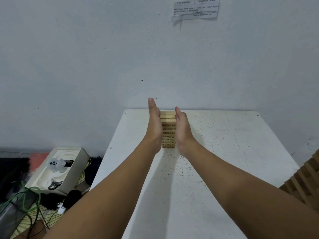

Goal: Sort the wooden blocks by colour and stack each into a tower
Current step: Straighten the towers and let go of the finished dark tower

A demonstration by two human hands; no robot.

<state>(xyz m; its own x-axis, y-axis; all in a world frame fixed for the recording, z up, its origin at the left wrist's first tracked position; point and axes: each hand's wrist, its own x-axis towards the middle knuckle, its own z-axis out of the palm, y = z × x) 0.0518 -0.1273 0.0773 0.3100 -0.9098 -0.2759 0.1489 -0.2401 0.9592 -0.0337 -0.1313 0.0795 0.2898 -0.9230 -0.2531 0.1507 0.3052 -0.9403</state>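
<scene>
Two flat hands pressed against opposite sides of one upright tower of wooden blocks [168, 133], long axis vertical, standing toward the far edge of a white desk [224, 152] close to the wall. Left hand [154, 128] laid along the tower's left face, fingers straight and together, fingertips reaching above the top layer; right hand [183, 130] flat along the right face, fingers likewise straight, grip neither curled nor pinching. Pale, unpainted wood throughout, layers of slim rectangular bars stacked crosswise, top layer showing three bars lying left to right. Dark printed numbers visible on the near ends of the lower blocks, too small to read. Desk surface matte white, speckled with dark flecks and scuffs, small screw heads near its corners. Plain pale wall behind, with a printed paper sheet [195, 9] taped high up. Left of the desk, lower down, an open white box [58, 168] holding a small translucent figure [56, 164], beside green cables [20, 195] and dark pouches. Slatted wooden panel [305, 183] at the right edge.
</scene>
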